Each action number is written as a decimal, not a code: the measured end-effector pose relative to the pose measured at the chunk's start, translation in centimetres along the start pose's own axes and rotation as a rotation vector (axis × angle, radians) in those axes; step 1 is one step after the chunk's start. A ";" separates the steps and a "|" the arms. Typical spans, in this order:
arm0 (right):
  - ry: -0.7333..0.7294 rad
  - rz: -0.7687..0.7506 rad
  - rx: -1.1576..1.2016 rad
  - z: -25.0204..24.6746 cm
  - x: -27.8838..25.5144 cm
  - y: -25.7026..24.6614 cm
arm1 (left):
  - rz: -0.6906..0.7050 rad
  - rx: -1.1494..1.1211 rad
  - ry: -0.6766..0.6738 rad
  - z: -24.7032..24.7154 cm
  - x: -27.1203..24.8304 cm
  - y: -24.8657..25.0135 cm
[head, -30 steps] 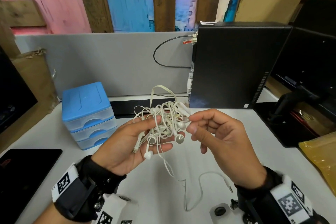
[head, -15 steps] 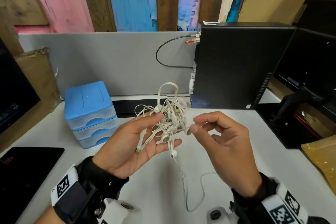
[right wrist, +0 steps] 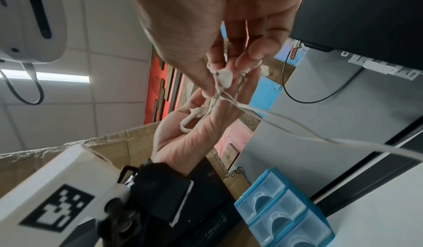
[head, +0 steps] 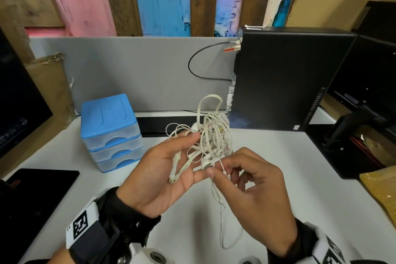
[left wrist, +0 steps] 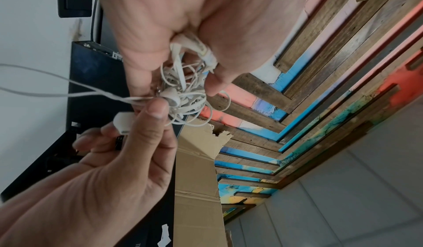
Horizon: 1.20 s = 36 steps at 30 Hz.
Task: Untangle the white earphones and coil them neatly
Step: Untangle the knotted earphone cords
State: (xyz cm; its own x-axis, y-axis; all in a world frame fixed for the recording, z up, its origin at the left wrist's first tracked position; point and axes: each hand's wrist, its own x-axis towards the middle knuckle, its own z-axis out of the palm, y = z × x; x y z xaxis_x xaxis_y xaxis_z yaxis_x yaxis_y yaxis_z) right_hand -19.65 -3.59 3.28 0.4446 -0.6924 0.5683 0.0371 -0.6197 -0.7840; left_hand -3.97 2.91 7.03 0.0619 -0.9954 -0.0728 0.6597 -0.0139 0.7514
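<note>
We hold the white earphones [head: 205, 135] bunched in our left hand [head: 162, 169] at 12 o'clock above the desk, our right hand [head: 252, 188] pinches one thin wire, and a hard pull could tighten the knot.

The head camera looks down over the bench [head: 278, 167], while both wrist cameras (very close) face upward, sharing the earphone tangle [head: 211, 137].

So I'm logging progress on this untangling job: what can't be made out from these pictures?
- How many sets form the white earphones: head view, strands overlap.
- Which strand the right hand pinches: right wrist view, fingers cover it.
- The wire's plug end: head view, not identifiable.
- The cord under the left hand's thumb: left wrist view, thumb covers it.
</note>
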 end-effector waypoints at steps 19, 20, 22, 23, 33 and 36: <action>0.145 -0.032 0.177 -1.4 1.0 -0.7 | 0.103 0.086 0.023 0.4 -0.2 -0.2; 0.169 -0.034 0.178 -1.6 1.2 -0.7 | 0.101 0.079 0.017 0.4 -0.2 -0.2; 0.207 -0.038 0.155 -1.9 1.5 -0.7 | 0.098 0.063 0.017 0.6 -0.2 -0.2; 0.223 -0.033 0.145 -2.1 1.6 -0.6 | 0.100 0.063 0.023 0.6 -0.2 -0.2; 0.319 -0.304 -0.020 -3.1 1.1 -3.4 | 0.651 0.877 0.175 0.2 0.1 -2.4; 0.259 -0.442 -0.193 -2.7 -0.1 -4.9 | 0.760 0.979 0.173 0.6 -0.2 -3.4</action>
State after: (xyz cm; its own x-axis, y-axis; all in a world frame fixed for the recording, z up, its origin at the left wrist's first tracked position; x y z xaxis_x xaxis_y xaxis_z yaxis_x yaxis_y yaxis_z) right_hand -22.29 -1.45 7.69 0.1876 -0.4043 0.8952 -0.0052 -0.9118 -0.4107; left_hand -6.70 3.14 4.94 0.3294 -0.7576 0.5634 -0.4146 0.4201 0.8072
